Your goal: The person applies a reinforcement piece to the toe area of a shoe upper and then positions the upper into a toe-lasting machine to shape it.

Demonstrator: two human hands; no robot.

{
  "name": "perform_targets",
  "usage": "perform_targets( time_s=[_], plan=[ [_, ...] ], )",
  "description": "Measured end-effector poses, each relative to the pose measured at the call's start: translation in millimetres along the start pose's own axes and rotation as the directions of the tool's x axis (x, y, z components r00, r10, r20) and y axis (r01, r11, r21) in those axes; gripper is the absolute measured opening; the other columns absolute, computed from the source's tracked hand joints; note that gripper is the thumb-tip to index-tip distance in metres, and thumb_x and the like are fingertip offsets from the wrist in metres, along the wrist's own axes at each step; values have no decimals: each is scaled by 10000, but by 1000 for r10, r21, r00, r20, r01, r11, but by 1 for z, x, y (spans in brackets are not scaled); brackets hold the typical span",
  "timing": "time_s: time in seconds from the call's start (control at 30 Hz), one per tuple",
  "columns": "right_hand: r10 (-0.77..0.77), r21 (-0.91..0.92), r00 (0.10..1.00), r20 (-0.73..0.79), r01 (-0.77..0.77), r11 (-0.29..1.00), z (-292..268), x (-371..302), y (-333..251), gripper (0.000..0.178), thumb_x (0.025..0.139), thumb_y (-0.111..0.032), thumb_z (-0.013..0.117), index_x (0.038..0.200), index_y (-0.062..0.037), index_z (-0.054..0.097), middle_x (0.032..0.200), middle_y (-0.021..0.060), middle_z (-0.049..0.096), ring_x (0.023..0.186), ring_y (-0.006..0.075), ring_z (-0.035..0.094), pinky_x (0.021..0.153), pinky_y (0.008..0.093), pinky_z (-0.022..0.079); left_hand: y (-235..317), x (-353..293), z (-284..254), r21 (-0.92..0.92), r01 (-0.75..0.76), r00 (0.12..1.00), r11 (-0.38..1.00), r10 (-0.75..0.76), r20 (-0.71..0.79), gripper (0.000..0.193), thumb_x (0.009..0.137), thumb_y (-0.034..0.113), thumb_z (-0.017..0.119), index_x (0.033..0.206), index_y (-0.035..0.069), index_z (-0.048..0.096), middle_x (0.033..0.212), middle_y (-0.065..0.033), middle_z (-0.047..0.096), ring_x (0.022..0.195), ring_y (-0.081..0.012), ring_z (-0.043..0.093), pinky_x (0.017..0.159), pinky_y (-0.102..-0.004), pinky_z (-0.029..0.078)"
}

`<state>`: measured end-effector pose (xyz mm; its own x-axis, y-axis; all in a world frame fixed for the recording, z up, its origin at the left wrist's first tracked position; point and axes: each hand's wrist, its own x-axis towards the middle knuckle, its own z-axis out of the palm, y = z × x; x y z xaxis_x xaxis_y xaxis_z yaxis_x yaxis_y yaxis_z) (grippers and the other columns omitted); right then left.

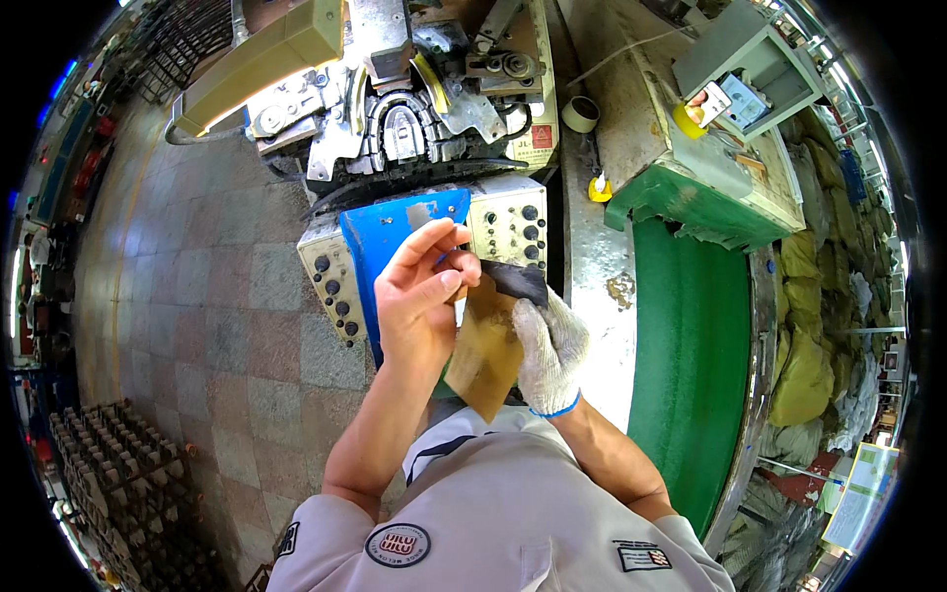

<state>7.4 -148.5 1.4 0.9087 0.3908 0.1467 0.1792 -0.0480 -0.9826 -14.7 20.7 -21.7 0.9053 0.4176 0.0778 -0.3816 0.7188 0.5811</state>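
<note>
My right hand [552,353], in a white knitted glove with a blue cuff, grips a thin brown sheet [485,340] with its thumb across the front. A dark, nearly black strip [517,281] runs along the sheet's top edge. My bare left hand [422,291] is closed, thumb and fingertips pinched together at the strip's left end. The sheet hangs slanted in front of my chest, its lower corner pointing down. Whether it is leather or some other material I cannot tell.
Ahead stands a machine with a rounded metal form [402,130], a blue panel [395,232] and knobbed control boxes [510,225]. To the right are a green belt [691,365] and a bench with a grey open box [755,74]. A peg rack [118,474] stands lower left.
</note>
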Motion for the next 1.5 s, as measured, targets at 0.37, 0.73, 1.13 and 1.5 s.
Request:
perform_targets(
  time_s=[0.37, 0.73, 1.13, 1.5],
  plan=[
    [-412, -587, 904, 117, 397, 705, -2, 17, 14, 579, 862, -30, 730, 1422, 61, 615, 1354, 268, 694, 1157, 409, 738, 939, 417, 623, -10, -10, 17, 762, -648, 738, -8, 242, 630, 577, 919, -185, 495, 1478, -53, 548, 1499, -299, 593, 1346, -443, 637, 1051, -435, 589],
    [-397, -749, 899, 186, 391, 535, -4, 23, 29, 647, 855, -96, 711, 1470, 22, 547, 1435, 205, 639, 1149, 346, 724, 874, 407, 620, -14, 1, 19, 762, -647, 760, 29, 95, 642, 759, 844, -192, 390, 1588, -49, 426, 1612, -319, 469, 1494, -471, 487, 1210, -503, 450],
    [-288, -747, 929, 233, 361, 559, -15, 31, 46, 691, 838, -91, 728, 1497, -7, 537, 1508, 198, 584, 1221, 367, 670, 958, 441, 591, 1, 3, 32, 782, -581, 793, 228, -57, 606, 984, 645, -71, 421, 1625, -81, 337, 1673, -336, 357, 1572, -500, 344, 1276, -506, 310],
    [-412, -712, 891, 190, 414, 568, -14, 24, 36, 649, 801, 30, 672, 1444, 22, 585, 1408, 224, 656, 1108, 391, 721, 879, 436, 620, -4, 6, 22, 780, -553, 822, 292, 33, 569, 976, 670, 31, 470, 1639, -36, 374, 1672, -292, 414, 1565, -451, 400, 1116, -472, 505]
  ],
)
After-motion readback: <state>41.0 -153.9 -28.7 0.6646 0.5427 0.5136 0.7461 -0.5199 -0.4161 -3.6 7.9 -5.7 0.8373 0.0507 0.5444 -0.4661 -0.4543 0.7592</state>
